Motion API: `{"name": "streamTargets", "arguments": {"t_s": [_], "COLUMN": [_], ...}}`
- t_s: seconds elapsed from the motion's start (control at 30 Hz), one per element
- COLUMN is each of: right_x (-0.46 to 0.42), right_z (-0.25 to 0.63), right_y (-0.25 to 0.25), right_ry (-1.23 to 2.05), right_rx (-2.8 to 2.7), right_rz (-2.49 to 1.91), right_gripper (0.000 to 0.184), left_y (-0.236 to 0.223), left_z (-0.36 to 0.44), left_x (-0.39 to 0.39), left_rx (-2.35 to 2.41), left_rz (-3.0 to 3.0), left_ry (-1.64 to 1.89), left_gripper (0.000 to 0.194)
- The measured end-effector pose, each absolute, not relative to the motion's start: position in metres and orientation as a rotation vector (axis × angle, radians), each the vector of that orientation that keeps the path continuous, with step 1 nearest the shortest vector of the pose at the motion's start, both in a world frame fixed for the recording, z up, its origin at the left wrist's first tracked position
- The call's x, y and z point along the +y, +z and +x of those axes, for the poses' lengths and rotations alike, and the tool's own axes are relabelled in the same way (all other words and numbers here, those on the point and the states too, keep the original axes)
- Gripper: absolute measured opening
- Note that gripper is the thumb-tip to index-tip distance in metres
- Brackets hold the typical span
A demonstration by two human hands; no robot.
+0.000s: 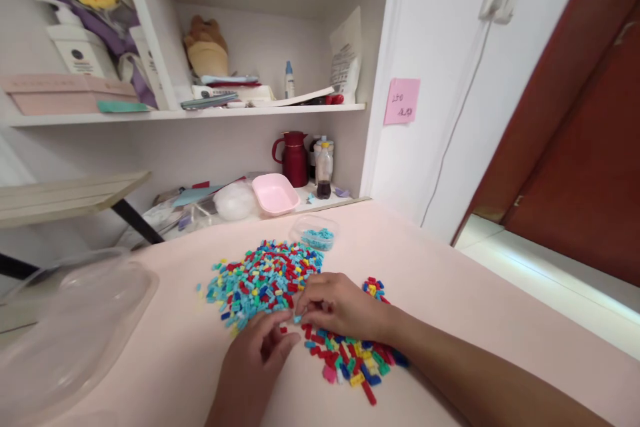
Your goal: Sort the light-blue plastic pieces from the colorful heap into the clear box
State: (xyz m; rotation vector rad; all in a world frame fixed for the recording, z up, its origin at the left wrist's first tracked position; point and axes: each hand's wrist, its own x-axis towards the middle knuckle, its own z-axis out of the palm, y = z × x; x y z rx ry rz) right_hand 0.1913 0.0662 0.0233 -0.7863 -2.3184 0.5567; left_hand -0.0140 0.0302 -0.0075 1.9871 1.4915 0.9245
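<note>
My right hand [340, 305] pinches a small light blue toy brick [297, 319] between thumb and fingertips, just above the table. Close beside it, my left hand [263, 350] has its fingers curled with a gap between thumb and forefinger; no piece shows in it. A large pile of mixed small bricks [265, 280], many of them light blue, spreads beyond both hands. Under and beside my right hand lies a second pile [357, 360] of red, yellow, green and dark blue bricks, partly hidden by the wrist. One red brick [283, 330] lies between the hands.
A clear tub [327, 223] with light blue bricks stands behind the large pile. Clear plastic containers [65, 340] are at the left. At the back are a pink basin [276, 193], a red jug [295, 159] and a bottle [325, 170], below a shelf [270, 109].
</note>
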Motion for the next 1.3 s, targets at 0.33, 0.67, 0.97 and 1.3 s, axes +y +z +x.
{"name": "streamTargets", "arguments": {"t_s": [0.33,0.67,0.97,1.3], "right_x": [0.064,0.062,0.065,0.071], "right_z": [0.185,0.184,0.184,0.198], "right_y": [0.014,0.015,0.012,0.021], "right_ry": [0.44,0.355,0.286,0.418], "right_rx": [-2.36,-2.355,-2.36,-2.186], "right_rz": [-0.708,-0.732,-0.638,-0.871], "right_gripper": [0.014,0.012,0.013,0.007], "left_y": [-0.004,-0.011,-0.012,0.009], "left_z": [-0.011,-0.013,-0.012,-0.014], "left_x": [0.027,0.03,0.03,0.021], "left_rx": [1.476,1.432,1.375,1.659], "left_rz": [2.022,2.002,1.934,1.59], "left_ry": [0.995,1.039,1.138,1.161], "left_gripper": [0.017,0.015,0.015,0.036]}}
